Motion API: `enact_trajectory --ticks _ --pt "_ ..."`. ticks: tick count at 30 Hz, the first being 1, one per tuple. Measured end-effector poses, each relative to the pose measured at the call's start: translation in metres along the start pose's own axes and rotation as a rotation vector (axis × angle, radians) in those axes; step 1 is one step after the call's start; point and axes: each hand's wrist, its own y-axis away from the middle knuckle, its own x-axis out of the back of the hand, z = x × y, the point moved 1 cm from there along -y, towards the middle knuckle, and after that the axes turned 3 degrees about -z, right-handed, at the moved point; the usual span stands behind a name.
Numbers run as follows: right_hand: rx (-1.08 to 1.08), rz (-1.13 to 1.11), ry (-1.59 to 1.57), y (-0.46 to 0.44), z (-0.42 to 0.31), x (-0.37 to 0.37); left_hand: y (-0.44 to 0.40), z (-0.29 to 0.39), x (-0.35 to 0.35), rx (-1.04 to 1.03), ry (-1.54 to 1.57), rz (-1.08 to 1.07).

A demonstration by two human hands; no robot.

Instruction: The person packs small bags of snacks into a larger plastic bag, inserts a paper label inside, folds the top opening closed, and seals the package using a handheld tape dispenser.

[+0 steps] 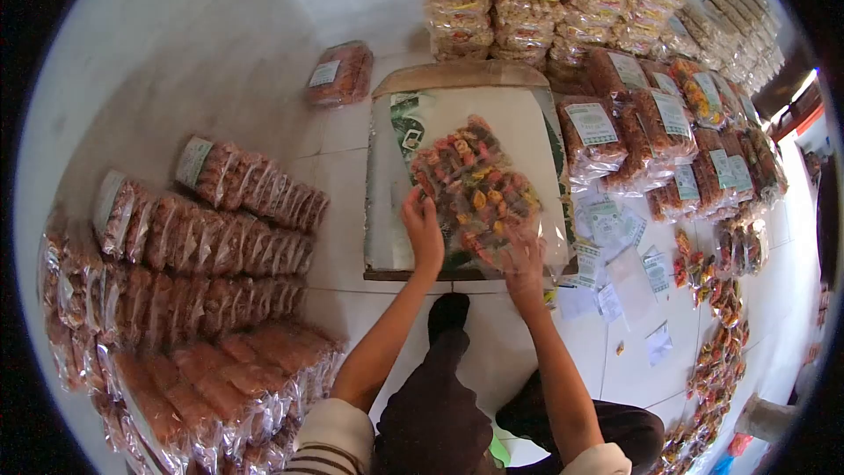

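A clear plastic bag [498, 195] full of small red, orange and yellow wrapped pieces lies flat on a cardboard box [457, 77] in front of me. My left hand [425, 233] has its fingers curled at the bag's left edge. At the near right end, my right hand [525, 266] grips the loose clear plastic, its fingertips partly blurred. What the small pieces contain cannot be made out. A green and white printed panel [406, 127] shows on the box beside the bag.
Rows of packed brown bags [202, 237] stand at left, with one labelled pack [341, 75] behind. Labelled packs [629, 123] pile up at right, near loose paper labels [607, 229] and a line of colourful pieces [716, 361]. Tall stacks of bags [532, 0] stand at the back.
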Motion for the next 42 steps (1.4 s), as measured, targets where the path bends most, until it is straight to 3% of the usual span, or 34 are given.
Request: enact_trajectory --ticks 2,6,8,12,14,18,20,21,23,26,33,38,42 --pt "0.200 -0.041 0.304 -0.014 -0.015 0.003 0.006 -0.025 -0.006 0.108 0.127 -0.140" --pt "0.159 -0.159 0.436 -0.036 -0.015 -0.001 0.002 -0.019 -0.015 0.058 0.065 -0.159" --pt "0.188 -0.167 0.448 -0.048 -0.025 -0.002 -0.001 -0.017 -0.017 -0.087 -0.171 -0.207" --pt "0.119 -0.188 0.559 -0.074 -0.034 -0.009 -0.005 -0.018 -0.012 -0.111 -0.068 -0.278" --pt "0.069 -0.181 0.724 -0.084 -0.024 -0.018 -0.007 -0.017 -0.009 -0.022 0.014 -0.342" --pt "0.109 -0.183 0.790 -0.092 -0.033 -0.007 -0.050 -0.020 -0.008 0.019 -0.290 -0.164" --pt "0.166 -0.272 0.833 -0.095 -0.036 -0.006 -0.077 -0.002 -0.011 -0.317 -0.180 -0.028" --pt "0.168 -0.272 0.835 -0.097 -0.031 -0.009 -0.087 -0.003 -0.015 -0.316 -0.178 -0.027" --pt "0.504 -0.069 0.716 -0.100 -0.020 -0.018 -0.099 -0.007 -0.025 -0.353 -0.503 -0.224" --pt "0.484 -0.094 0.641 -0.101 -0.011 -0.020 -0.096 -0.014 -0.028 -0.486 -0.478 -0.185" --pt "0.296 -0.038 0.767 -0.110 -0.009 -0.036 -0.099 -0.010 -0.022 -0.549 -0.483 -0.231" --pt "0.097 -0.200 0.764 -0.118 -0.008 -0.041 -0.104 -0.014 -0.021 -0.581 -0.392 -0.292" --pt "0.156 -0.150 0.697 -0.115 -0.013 -0.035 -0.112 -0.022 -0.026 -0.585 -0.289 -0.358"
